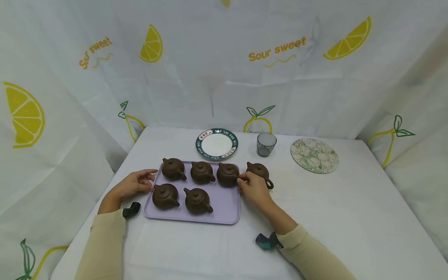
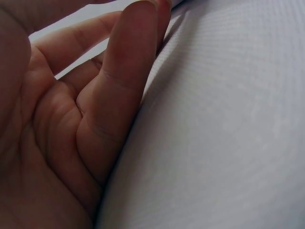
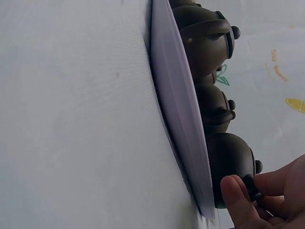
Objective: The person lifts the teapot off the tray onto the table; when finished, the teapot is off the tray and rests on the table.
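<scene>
A lilac tray [image 1: 224,212] lies on the white table with brown teapots on it, three in the back row and two in front. My right hand [image 1: 256,190] pinches the handle of the teapot [image 1: 226,175] at the right end of the back row. In the right wrist view, thumb and fingers [image 3: 237,199] close around that handle, and the pot sits at the tray's edge. My left hand [image 1: 134,184] lies at the tray's left side, fingers loosely bent by the front left teapot [image 1: 164,196]. The left wrist view shows its palm holding nothing.
Another brown teapot [image 1: 258,169] stands on the table just right of the tray, partly behind my right hand. Behind the tray are a green-rimmed plate [image 1: 200,152] and a grey glass [image 1: 266,146]. A round floral mat [image 1: 314,156] lies at the back right.
</scene>
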### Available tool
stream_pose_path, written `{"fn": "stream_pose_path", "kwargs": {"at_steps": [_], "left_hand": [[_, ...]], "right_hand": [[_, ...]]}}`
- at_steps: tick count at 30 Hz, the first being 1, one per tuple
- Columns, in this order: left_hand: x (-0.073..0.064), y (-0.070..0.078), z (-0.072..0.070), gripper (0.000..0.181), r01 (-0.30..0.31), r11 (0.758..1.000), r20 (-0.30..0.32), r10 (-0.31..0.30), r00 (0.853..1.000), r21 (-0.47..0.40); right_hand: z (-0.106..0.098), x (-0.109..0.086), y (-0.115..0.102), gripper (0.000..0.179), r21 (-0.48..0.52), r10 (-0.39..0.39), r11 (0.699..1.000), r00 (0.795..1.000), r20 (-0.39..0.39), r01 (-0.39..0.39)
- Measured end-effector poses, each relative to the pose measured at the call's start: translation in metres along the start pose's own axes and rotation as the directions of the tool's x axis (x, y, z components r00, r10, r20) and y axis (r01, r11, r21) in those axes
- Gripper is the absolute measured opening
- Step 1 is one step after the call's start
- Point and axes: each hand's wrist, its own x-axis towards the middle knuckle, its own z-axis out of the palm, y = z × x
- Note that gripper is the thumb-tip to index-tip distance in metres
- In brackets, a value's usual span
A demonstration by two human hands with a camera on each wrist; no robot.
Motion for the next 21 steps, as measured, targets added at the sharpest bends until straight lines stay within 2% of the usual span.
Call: {"fn": "stream_pose_path", "kwargs": {"at_steps": [6,10,13,21], "left_hand": [[0.000,-0.001,0.001,0.069,-0.001,1.000,0.006,0.001,1.000,-0.002],[0.001,-0.002,0.000,0.069,0.008,1.000,0.011,-0.008,1.000,-0.008],[0.000,-0.002,-0.001,0.070,0.012,1.000,0.010,-0.012,1.000,-0.012],[0.000,-0.003,0.000,0.070,0.016,1.000,0.005,-0.016,1.000,-0.003]], "right_hand": [[-0.006,-0.002,-0.002,0.013,0.087,0.009,0.996,1.000,-0.006,-0.009],[-0.014,-0.004,-0.003,0.015,0.073,0.007,0.997,1.000,0.002,-0.007],[-0.024,-0.007,-0.003,0.014,0.055,0.009,0.998,1.000,0.007,-0.009],[-0.059,-0.017,-0.005,0.016,0.089,0.034,0.995,0.999,0.031,-0.037]]}}
